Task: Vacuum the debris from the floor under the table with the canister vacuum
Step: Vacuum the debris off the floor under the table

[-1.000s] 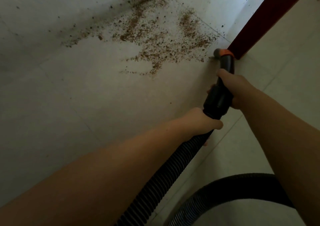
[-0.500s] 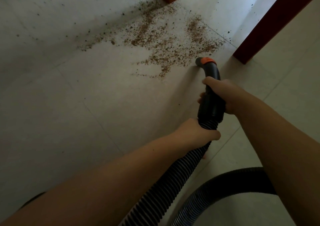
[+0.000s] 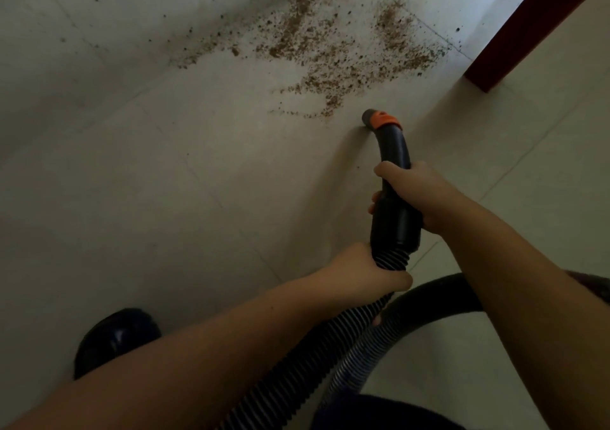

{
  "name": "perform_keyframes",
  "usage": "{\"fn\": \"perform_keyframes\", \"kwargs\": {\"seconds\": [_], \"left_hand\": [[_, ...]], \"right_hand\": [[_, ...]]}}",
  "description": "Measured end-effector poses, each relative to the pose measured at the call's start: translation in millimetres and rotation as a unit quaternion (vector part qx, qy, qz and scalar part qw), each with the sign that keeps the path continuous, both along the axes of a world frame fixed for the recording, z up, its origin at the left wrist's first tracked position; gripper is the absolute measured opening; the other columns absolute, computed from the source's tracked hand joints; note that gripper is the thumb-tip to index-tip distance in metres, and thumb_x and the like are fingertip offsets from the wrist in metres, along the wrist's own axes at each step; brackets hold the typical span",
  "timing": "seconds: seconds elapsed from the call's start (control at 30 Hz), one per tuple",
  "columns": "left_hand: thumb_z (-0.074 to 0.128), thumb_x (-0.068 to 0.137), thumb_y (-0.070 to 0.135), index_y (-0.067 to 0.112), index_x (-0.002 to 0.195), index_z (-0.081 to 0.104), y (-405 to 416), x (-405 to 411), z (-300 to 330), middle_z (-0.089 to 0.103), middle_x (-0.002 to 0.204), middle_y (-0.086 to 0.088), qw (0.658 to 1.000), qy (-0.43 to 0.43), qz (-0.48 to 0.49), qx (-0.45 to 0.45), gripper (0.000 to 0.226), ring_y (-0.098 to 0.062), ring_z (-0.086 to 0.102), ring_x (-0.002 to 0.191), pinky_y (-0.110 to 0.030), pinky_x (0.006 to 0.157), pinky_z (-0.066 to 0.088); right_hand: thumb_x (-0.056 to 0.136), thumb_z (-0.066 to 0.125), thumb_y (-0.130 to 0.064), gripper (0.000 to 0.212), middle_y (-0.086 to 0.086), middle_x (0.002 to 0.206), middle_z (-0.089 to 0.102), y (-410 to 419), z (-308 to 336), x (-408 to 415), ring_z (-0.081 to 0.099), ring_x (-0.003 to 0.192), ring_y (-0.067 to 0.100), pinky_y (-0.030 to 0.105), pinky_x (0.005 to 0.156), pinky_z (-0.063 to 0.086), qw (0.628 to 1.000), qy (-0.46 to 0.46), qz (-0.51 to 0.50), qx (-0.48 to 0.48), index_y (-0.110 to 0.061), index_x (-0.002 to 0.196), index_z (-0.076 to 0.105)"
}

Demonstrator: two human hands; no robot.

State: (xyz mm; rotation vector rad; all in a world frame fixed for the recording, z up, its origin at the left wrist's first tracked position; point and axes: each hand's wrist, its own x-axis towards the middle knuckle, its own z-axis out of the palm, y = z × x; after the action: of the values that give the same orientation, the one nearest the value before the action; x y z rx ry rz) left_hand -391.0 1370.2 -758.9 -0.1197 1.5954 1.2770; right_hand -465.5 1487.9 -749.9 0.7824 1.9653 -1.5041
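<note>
Head view: nozzle (image 3: 374, 120) poised just short of the debris (image 3: 333, 53).
Right hand (image 3: 414, 195) grips the handle (image 3: 394, 178) to steer; left hand (image 3: 364, 269) clasps the hose (image 3: 346, 337) behind it, feeding slack.

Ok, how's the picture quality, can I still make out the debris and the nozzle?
Head view: dim, shadowed lower left, brighter upper right; debris reads clearly against the pale floor; nozzle sharp enough, orange collar distinct; wide-angle bending at edges; shoe nearly lost in shadow.

Brown debris (image 3: 333, 50) scattered; black orange-collared nozzle (image 3: 379, 122) just beside.
</note>
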Motion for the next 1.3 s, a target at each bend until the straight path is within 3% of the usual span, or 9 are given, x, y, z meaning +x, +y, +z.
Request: {"fn": "perform_keyframes", "kwargs": {"seconds": [0.1, 0.2, 0.27, 0.37, 0.6, 0.73, 0.9, 1.13, 1.3], "left_hand": [[0.067, 0.084, 0.022, 0.015, 0.076, 0.055, -8.0, 18.6, 0.1, 0.058, 0.066, -0.003, 0.999, -0.01, -0.042, -0.022, 0.016, -0.013, 0.058, 0.05, -0.021, 0.049, 0.051], [0.068, 0.083, 0.027, 0.012, 0.089, 0.062, -16.4, 34.5, 1.0, 0.064, 0.078, -0.004, 0.997, -0.015, -0.064, -0.04, 0.017, -0.015, 0.064, 0.064, -0.016, 0.049, 0.051], [0.068, 0.081, 0.03, 0.011, 0.103, 0.064, -23.4, 43.2, 1.7, 0.07, 0.093, -0.007, 0.995, -0.013, -0.083, -0.055, 0.029, -0.019, 0.068, 0.08, -0.021, 0.063, 0.057], [0.07, 0.08, 0.029, 0.013, 0.107, 0.065, -35.5, 51.7, 6.0, 0.071, 0.103, -0.007, 0.994, -0.004, -0.091, -0.063, 0.031, -0.019, 0.068, 0.093, -0.029, 0.081, 0.056], [0.07, 0.083, 0.025, 0.01, 0.11, 0.059, -66.5, 65.0, 16.7, 0.061, 0.087, -0.007, 0.993, -0.037, -0.092, -0.065, 0.034, -0.016, 0.062, 0.075, -0.028, 0.069, 0.054], [0.07, 0.082, 0.023, 0.014, 0.089, 0.057, -77.2, 68.7, 19.9, 0.057, 0.071, -0.002, 0.994, -0.043, -0.062, -0.076, 0.017, -0.008, 0.058, 0.055, -0.02, 0.052, 0.051], [0.067, 0.083, 0.022, 0.013, 0.084, 0.054, -73.0, 40.9, 22.2, 0.058, 0.064, -0.005, 0.996, -0.028, 0.019, -0.088, 0.016, -0.017, 0.06, 0.049, -0.025, 0.049, 0.054], [0.066, 0.085, 0.022, 0.011, 0.093, 0.054, -64.4, 1.6, 15.7, 0.058, 0.069, -0.011, 0.994, -0.023, 0.083, -0.068, 0.019, -0.022, 0.058, 0.049, -0.028, 0.05, 0.053], [0.064, 0.087, 0.019, 0.011, 0.085, 0.052, -51.7, -12.4, 15.7, 0.054, 0.069, -0.01, 0.992, -0.022, 0.11, -0.052, 0.014, -0.017, 0.055, 0.047, -0.023, 0.043, 0.05]], "right_hand": [[0.09, 0.057, -0.024, 0.03, 0.019, 0.093, 0.065, -2.7, -8.0, 26.4, 0.069, 0.075, 0.03, 0.038, 0.064, 0.058, 1.0, 0.004, -0.016, 0.011, -0.008, 0.114, 0.046], [0.087, 0.057, -0.027, 0.03, 0.023, 0.102, 0.066, -7.0, -12.6, 48.5, 0.068, 0.087, 0.036, 0.051, 0.081, 0.057, 0.999, 0.006, -0.026, 0.027, -0.009, 0.109, 0.049], [0.085, 0.057, -0.029, 0.029, 0.023, 0.103, 0.066, -11.7, -13.6, 59.8, 0.067, 0.09, 0.037, 0.053, 0.084, 0.056, 0.999, 0.002, -0.034, 0.026, -0.009, 0.106, 0.051], [0.085, 0.056, -0.031, 0.025, 0.02, 0.102, 0.067, -19.3, -14.5, 73.1, 0.068, 0.089, 0.035, 0.05, 0.083, 0.056, 0.999, -0.004, -0.036, 0.021, -0.013, 0.101, 0.05], [0.085, 0.057, -0.032, 0.037, 0.017, 0.103, 0.064, -46.9, -9.8, 90.9, 0.067, 0.089, 0.033, 0.048, 0.082, 0.057, 1.0, -0.012, -0.022, 0.002, -0.009, 0.113, 0.049], [0.084, 0.058, -0.031, 0.03, 0.017, 0.105, 0.063, -62.9, -7.6, 88.2, 0.067, 0.091, 0.036, 0.051, 0.084, 0.056, 0.999, -0.023, -0.02, -0.03, -0.013, 0.106, 0.048], [0.083, 0.058, -0.03, 0.044, 0.021, 0.11, 0.063, -70.5, -7.2, 40.6, 0.065, 0.095, 0.041, 0.054, 0.086, 0.054, 0.999, -0.015, -0.006, -0.039, -0.007, 0.118, 0.044], [0.086, 0.059, -0.026, 0.035, 0.026, 0.112, 0.061, -72.1, -12.0, -11.2, 0.063, 0.097, 0.044, 0.056, 0.087, 0.053, 0.999, 0.013, -0.009, -0.029, -0.007, 0.11, 0.041], [0.086, 0.06, -0.026, 0.034, 0.025, 0.11, 0.062, -64.5, -14.5, -33.8, 0.066, 0.094, 0.043, 0.055, 0.085, 0.054, 1.0, 0.012, -0.001, -0.013, -0.007, 0.108, 0.042]]}}
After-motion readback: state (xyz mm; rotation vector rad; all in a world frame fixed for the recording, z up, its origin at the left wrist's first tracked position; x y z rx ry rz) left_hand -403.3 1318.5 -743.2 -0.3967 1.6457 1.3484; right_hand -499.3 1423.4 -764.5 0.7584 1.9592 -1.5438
